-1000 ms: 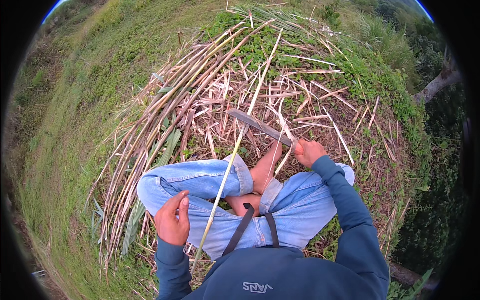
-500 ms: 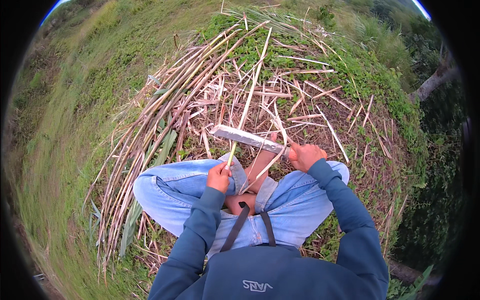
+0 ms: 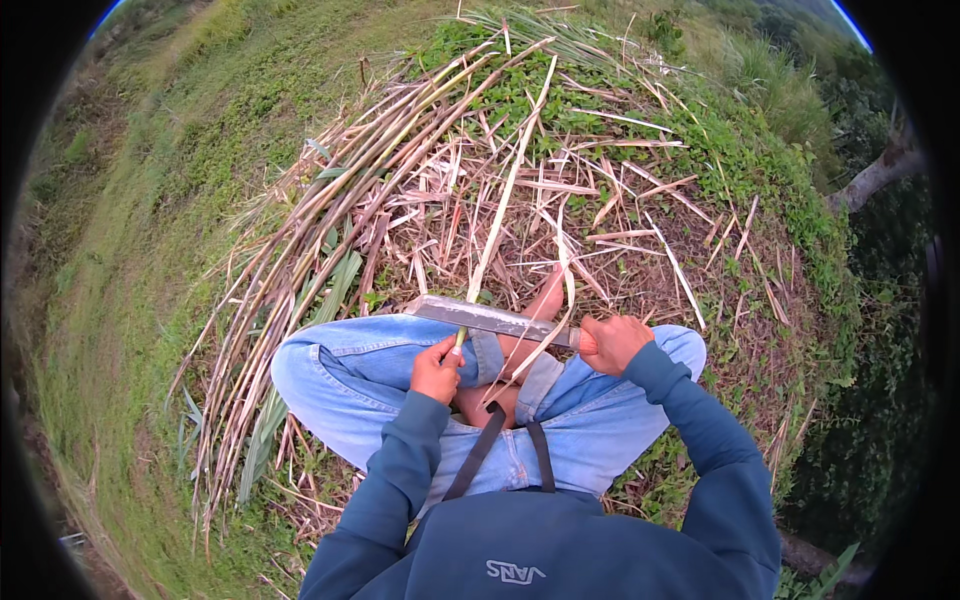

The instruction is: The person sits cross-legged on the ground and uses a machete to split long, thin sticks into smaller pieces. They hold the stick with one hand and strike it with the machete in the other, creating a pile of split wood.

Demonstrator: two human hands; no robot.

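I sit cross-legged, both hands over my lap. My left hand (image 3: 437, 368) is closed around the near end of a long pale-green plant stalk (image 3: 513, 172), which runs away from me over the ground. My right hand (image 3: 617, 345) grips the orange handle of a machete (image 3: 480, 317). Its broad, whitish-smeared blade lies sideways across the stalk, just beyond my left fingers. Whether its edge bites into the stalk cannot be made out. A thin peeled strip (image 3: 566, 262) passes by the blade near the handle and over my bare foot (image 3: 547, 297).
Left of me lies a long heap of uncut stalks (image 3: 330, 215), with green leaves beneath. Scattered dry strips and peelings (image 3: 480, 185) cover the ground ahead. Low green plants and grass (image 3: 150, 250) surround the spot. A tree trunk (image 3: 880, 178) and dark foliage stand at the right.
The machete has come toward me along the stalk, its blade now close to my left fingers. My right hand has dropped slightly nearer; my left hand holds about the same place.
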